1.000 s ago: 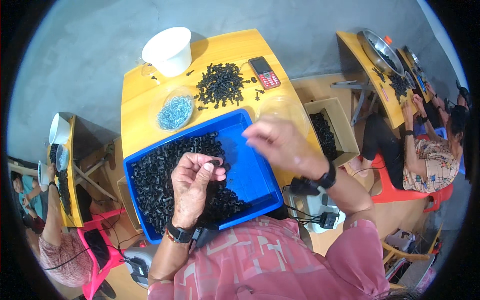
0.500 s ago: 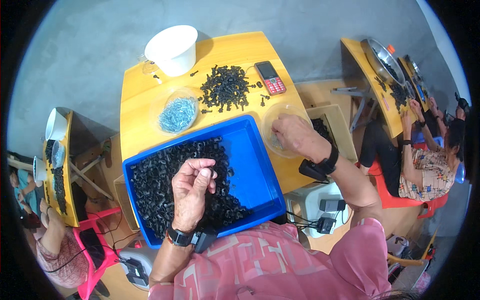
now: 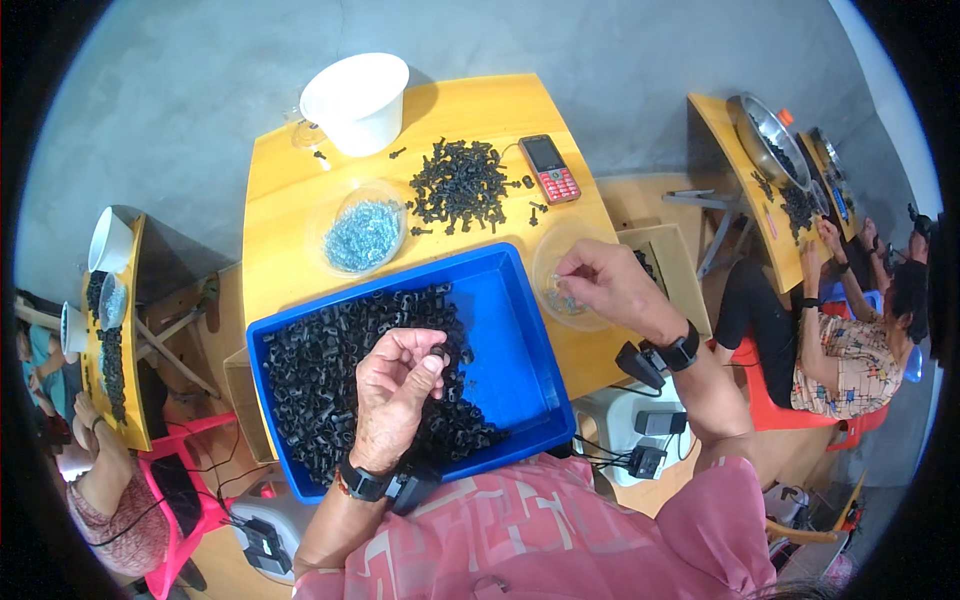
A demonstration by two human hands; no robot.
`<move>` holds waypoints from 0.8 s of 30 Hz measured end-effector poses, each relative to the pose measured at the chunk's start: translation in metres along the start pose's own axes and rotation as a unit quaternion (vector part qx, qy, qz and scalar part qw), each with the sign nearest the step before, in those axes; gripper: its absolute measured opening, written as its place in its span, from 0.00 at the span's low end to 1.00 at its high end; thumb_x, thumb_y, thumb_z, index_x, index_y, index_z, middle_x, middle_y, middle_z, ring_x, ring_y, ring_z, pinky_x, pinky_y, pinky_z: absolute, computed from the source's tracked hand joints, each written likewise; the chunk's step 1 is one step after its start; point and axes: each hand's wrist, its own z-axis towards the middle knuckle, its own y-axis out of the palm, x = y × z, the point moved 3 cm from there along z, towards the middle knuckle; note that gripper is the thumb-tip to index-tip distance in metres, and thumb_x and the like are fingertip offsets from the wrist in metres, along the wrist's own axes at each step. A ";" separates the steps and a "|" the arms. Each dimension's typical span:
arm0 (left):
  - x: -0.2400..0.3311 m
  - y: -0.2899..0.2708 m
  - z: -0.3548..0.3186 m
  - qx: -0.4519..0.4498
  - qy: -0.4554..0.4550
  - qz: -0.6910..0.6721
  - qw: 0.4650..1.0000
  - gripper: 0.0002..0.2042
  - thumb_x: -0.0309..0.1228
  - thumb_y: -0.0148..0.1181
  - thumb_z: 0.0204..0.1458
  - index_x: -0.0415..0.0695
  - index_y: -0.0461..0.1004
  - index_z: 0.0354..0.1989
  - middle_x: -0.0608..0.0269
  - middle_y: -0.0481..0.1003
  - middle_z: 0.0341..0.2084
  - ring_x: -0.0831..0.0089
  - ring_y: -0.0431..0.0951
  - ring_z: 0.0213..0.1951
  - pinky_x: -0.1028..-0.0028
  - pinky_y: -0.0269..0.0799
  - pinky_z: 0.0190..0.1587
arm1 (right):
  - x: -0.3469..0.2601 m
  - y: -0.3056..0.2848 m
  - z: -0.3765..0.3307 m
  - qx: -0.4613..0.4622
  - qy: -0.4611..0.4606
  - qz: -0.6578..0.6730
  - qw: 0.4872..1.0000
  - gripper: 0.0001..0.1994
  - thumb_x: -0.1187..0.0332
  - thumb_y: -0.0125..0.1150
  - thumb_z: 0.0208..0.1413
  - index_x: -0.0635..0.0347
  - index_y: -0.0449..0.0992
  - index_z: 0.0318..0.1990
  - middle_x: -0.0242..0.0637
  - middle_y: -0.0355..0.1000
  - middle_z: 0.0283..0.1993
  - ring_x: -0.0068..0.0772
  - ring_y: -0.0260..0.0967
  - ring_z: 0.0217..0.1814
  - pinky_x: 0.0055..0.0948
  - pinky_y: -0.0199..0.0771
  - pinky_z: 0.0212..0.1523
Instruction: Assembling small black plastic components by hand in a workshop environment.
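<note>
My left hand (image 3: 395,390) is over the blue tray (image 3: 515,345), with thumb and fingertips pinched on a small black plastic part (image 3: 441,351). Loose black plastic parts (image 3: 320,370) of the same look fill the tray's left and middle. At the right, my right hand (image 3: 620,290) hovers at a clear plastic bowl (image 3: 545,262) with small shiny pieces at its bottom. Its thumb and forefinger are pressed together; whatever is between them is too small to make out. A second clear bowl holds pale blue-silver small pieces (image 3: 362,236), behind the tray.
Beyond the tray on the yellow table (image 3: 285,200) are a heap of black stemmed pieces (image 3: 460,183), a red-and-black keypad phone (image 3: 550,168) and a white bucket (image 3: 358,105). A cardboard box (image 3: 680,270) stands right of the table. Other people sit at side tables left and right.
The view has shifted slightly. My right hand's fingers have drawn up a little from the bowl, thumb and forefinger together. The black part in my left hand shows more plainly.
</note>
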 end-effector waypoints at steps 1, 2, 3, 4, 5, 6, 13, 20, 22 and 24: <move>0.001 0.001 0.000 -0.002 0.003 -0.002 1.000 0.10 0.27 0.62 0.58 0.37 0.74 0.46 0.63 0.75 0.31 0.80 0.72 0.27 0.80 0.70 0.29 | -0.001 0.000 -0.003 0.002 -0.001 -0.001 1.000 0.05 0.76 0.62 0.53 0.67 0.73 0.35 0.41 0.75 0.30 0.32 0.77 0.34 0.31 0.76 0.36; 0.002 0.002 -0.001 -0.003 0.005 -0.001 1.000 0.10 0.27 0.62 0.58 0.37 0.74 0.46 0.63 0.75 0.31 0.80 0.72 0.27 0.80 0.70 0.29 | 0.001 0.001 -0.005 -0.007 0.047 0.096 0.994 0.05 0.77 0.62 0.54 0.67 0.74 0.37 0.38 0.76 0.31 0.28 0.77 0.35 0.28 0.77 0.36; 0.003 0.003 -0.001 -0.001 0.005 0.002 1.000 0.10 0.27 0.63 0.57 0.37 0.74 0.45 0.63 0.75 0.31 0.80 0.72 0.27 0.80 0.70 0.28 | 0.002 0.003 -0.007 -0.016 0.094 0.192 0.977 0.05 0.77 0.62 0.55 0.67 0.74 0.38 0.36 0.77 0.33 0.23 0.77 0.36 0.24 0.78 0.36; 0.003 0.002 -0.001 0.002 0.004 0.004 1.000 0.10 0.27 0.63 0.57 0.38 0.74 0.45 0.63 0.76 0.31 0.80 0.72 0.27 0.79 0.70 0.28 | 0.000 0.005 -0.008 -0.016 0.093 0.190 0.977 0.05 0.77 0.62 0.55 0.67 0.74 0.38 0.36 0.77 0.33 0.23 0.77 0.36 0.24 0.78 0.36; 0.002 0.001 -0.001 0.002 0.006 0.003 1.000 0.10 0.27 0.63 0.57 0.38 0.74 0.45 0.63 0.76 0.31 0.80 0.72 0.27 0.79 0.70 0.28 | -0.004 0.007 -0.008 -0.008 0.081 0.224 0.971 0.05 0.78 0.62 0.56 0.66 0.74 0.38 0.36 0.76 0.33 0.23 0.77 0.35 0.23 0.79 0.36; 0.001 0.001 0.000 0.001 0.003 0.002 1.000 0.10 0.27 0.63 0.57 0.38 0.74 0.45 0.63 0.76 0.31 0.80 0.72 0.27 0.79 0.70 0.28 | -0.007 0.008 -0.008 0.000 0.068 0.258 0.964 0.04 0.79 0.62 0.56 0.66 0.73 0.38 0.35 0.76 0.33 0.23 0.77 0.34 0.22 0.79 0.35; 0.000 -0.002 -0.002 0.001 0.009 -0.004 1.000 0.09 0.26 0.62 0.57 0.38 0.74 0.44 0.62 0.77 0.31 0.80 0.73 0.26 0.79 0.70 0.28 | -0.036 0.025 -0.008 -0.013 0.025 0.286 0.958 0.05 0.80 0.62 0.55 0.63 0.74 0.37 0.32 0.76 0.34 0.21 0.77 0.35 0.22 0.79 0.36; 0.001 -0.002 -0.002 0.000 0.002 -0.011 1.000 0.09 0.27 0.62 0.58 0.38 0.74 0.44 0.63 0.77 0.31 0.80 0.73 0.27 0.80 0.70 0.29 | -0.051 0.037 0.000 0.002 -0.051 0.184 0.982 0.06 0.79 0.64 0.55 0.62 0.74 0.37 0.28 0.74 0.33 0.15 0.71 0.33 0.19 0.73 0.34; 0.002 -0.002 -0.003 0.000 0.001 -0.014 1.000 0.09 0.27 0.62 0.58 0.38 0.74 0.44 0.63 0.77 0.31 0.80 0.73 0.27 0.80 0.70 0.29 | -0.057 0.039 0.003 0.002 -0.071 0.162 0.984 0.06 0.80 0.64 0.54 0.62 0.74 0.37 0.28 0.73 0.32 0.16 0.70 0.33 0.20 0.72 0.32; 0.002 -0.003 -0.003 0.003 0.002 -0.016 1.000 0.09 0.27 0.63 0.58 0.38 0.74 0.44 0.63 0.77 0.31 0.80 0.73 0.27 0.80 0.70 0.29 | -0.069 0.038 0.004 0.015 -0.142 0.077 0.987 0.06 0.80 0.64 0.52 0.62 0.73 0.34 0.31 0.72 0.31 0.21 0.71 0.32 0.23 0.71 0.32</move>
